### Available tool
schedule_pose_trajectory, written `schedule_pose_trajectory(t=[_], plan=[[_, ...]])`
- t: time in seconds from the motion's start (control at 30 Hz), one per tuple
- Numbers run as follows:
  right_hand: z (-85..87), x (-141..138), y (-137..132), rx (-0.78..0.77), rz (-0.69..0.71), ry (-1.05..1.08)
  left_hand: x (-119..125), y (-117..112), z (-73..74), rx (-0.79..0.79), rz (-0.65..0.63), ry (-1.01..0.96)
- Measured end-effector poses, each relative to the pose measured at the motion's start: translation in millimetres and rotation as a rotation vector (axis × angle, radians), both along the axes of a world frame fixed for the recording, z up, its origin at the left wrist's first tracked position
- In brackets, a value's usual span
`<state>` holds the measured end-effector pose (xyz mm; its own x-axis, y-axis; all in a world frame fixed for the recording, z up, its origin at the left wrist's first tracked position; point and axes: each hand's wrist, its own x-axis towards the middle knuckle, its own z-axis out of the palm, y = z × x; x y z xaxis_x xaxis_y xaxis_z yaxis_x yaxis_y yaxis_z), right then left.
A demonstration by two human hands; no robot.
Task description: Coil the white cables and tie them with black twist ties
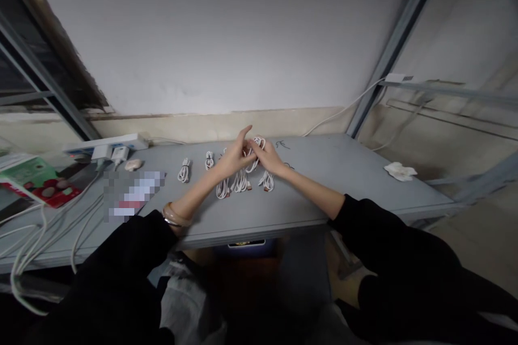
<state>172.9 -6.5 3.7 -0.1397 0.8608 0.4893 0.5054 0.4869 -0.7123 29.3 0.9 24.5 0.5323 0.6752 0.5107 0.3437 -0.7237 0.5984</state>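
A coiled white cable (pixel 256 144) is held up between both hands over the grey table. My right hand (pixel 268 156) grips it with thumb and fingers closed. My left hand (pixel 238 155) is at the coil's left side, thumb raised and fingers curled against it. Below the hands lie several white cable bundles, among them one cable bundle (pixel 240 181) with a visible plug and another cable bundle (pixel 266 181) to the right. Farther left are a tied cable bundle (pixel 184 170) and a smaller tied cable bundle (pixel 209 160). Thin black ties (pixel 283 144) lie right of the hands.
A white power strip (pixel 133 141) with plugged-in chargers (pixel 120 154) stands at the back left. Loose white cords (pixel 44 232) run off the left edge. A red and green box (pixel 40 178) is there too. Crumpled tissue (pixel 400 171) lies at the right, by metal frame posts (pixel 372 75).
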Motion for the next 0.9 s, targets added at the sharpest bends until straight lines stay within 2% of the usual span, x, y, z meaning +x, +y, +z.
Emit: schedule_pose_trajectory(t=[0.07, 0.17, 0.23, 0.3, 0.4, 0.53, 0.6, 0.67, 0.77, 0.9], plan=[[-1.9, 2.8, -1.1, 0.062, -0.066, -0.011, 4.3, -2.0, -14.0, 0.079, 0.018, -0.045], [-6.1, 3.5, -4.8, 0.108, -0.194, -0.066, 9.2, -5.5, -29.2, 0.173, -0.022, -0.054], [-8.6, 1.0, -9.2, 0.112, -0.265, -0.104, 12.3, -8.5, -35.8, 0.177, -0.026, -0.046], [-10.2, -1.4, -13.7, 0.162, -0.284, -0.13, 14.8, -11.0, -40.4, 0.149, 0.029, -0.037], [-12.7, 0.0, -14.4, 0.312, -0.202, -0.188, 16.6, -12.0, -44.0, 0.108, 0.167, -0.005], [-19.5, 12.1, 1.2, 0.604, -0.06, -0.202, 15.9, -10.5, -41.4, 0.123, 0.32, 0.056], [-23.1, 19.3, 11.3, 0.746, -0.017, -0.202, 14.6, -10.6, -37.3, 0.128, 0.366, 0.131], [-24.8, 25.6, 18.4, 0.814, 0.013, -0.271, 13.0, -12.0, -32.5, 0.112, 0.386, 0.236], [-23.8, 30.7, 21.0, 0.778, 0.004, -0.438, 11.1, -15.1, -26.2, 0.106, 0.407, 0.394], [-20.9, 26.1, 15.3, 0.581, -0.039, -0.531, 10.9, -18.3, -21.7, 0.138, 0.438, 0.622]])
